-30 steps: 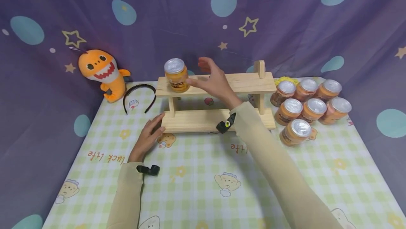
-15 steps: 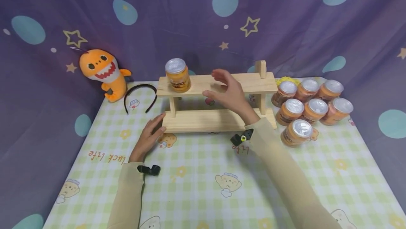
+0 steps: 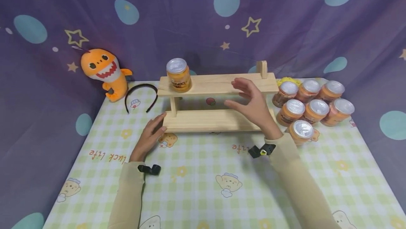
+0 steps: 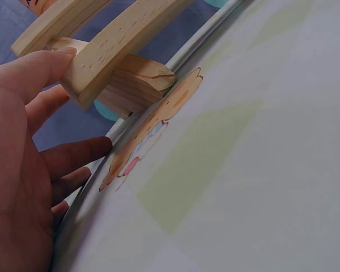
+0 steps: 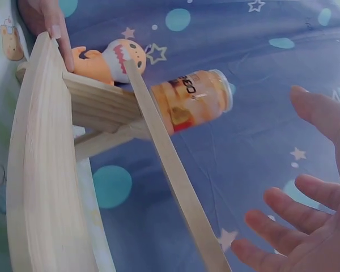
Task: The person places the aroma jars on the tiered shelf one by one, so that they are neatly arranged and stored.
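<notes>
A two-tier wooden shelf (image 3: 215, 121) stands at the middle back of the table. One canned-fruit jar with orange contents and a silver lid (image 3: 179, 75) stands upright at the left end of its upper board. My left hand (image 3: 149, 135) rests against the left end of the lower board; in the left wrist view the thumb (image 4: 56, 62) touches the board's end and the other fingers extend beside it. My right hand (image 3: 250, 103), fingers spread and holding nothing, hovers before the right part of the shelf. In the right wrist view the jar (image 5: 195, 99) is apart from this hand.
Several similar jars (image 3: 314, 110) stand grouped right of the shelf, beside a yellow item (image 3: 289, 80). Left of it lie a black headband (image 3: 141, 86) and an orange shark plush (image 3: 106, 72). A patterned curtain (image 3: 158, 20) hangs behind the checked tablecloth (image 3: 203, 186).
My right hand has moved away from the jar on the upper board, rightward and slightly down. The jar stays in place, and my left hand keeps its position at the shelf end.
</notes>
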`<action>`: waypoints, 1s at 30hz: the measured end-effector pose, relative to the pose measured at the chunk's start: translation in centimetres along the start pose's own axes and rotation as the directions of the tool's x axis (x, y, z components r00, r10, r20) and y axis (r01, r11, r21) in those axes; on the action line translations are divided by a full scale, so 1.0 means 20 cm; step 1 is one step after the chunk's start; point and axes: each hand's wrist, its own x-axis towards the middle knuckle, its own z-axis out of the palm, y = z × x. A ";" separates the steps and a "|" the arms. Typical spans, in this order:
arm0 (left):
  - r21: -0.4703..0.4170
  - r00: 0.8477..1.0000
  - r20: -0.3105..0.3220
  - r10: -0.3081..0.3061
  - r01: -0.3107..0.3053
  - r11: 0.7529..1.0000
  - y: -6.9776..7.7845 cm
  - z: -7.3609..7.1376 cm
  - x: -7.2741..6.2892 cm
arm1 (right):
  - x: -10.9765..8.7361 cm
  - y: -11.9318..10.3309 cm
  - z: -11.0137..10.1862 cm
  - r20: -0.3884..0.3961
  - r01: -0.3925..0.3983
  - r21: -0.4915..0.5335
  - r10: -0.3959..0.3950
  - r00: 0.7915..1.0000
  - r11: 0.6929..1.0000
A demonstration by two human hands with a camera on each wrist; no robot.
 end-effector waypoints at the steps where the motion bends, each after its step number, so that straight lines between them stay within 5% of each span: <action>1: -0.001 1.000 0.001 0.000 0.000 1.000 0.00 0.00 0.00 | -0.02 0.00 -0.02 -0.009 0.006 -0.005 -0.006 1.000 1.000; 8: -0.003 1.000 -0.001 0.009 -0.009 1.000 -0.01 0.00 0.00 | -0.13 0.04 -0.15 -0.080 0.005 -0.057 -0.010 0.997 0.998; 15: -0.001 1.000 0.002 0.004 -0.004 1.000 -0.01 0.00 -0.01 | -0.26 0.06 -0.27 -0.130 -0.087 -0.061 0.078 0.988 0.994; 22: 0.009 1.000 -0.001 0.002 -0.002 1.000 0.01 0.00 -0.01 | -0.32 0.09 -0.38 -0.187 -0.042 -0.124 0.019 0.982 0.991; 30: 0.006 1.000 -0.002 -0.008 0.008 1.000 -0.10 0.02 0.01 | -0.41 0.13 -0.50 -0.267 -0.102 -0.138 0.062 0.962 0.985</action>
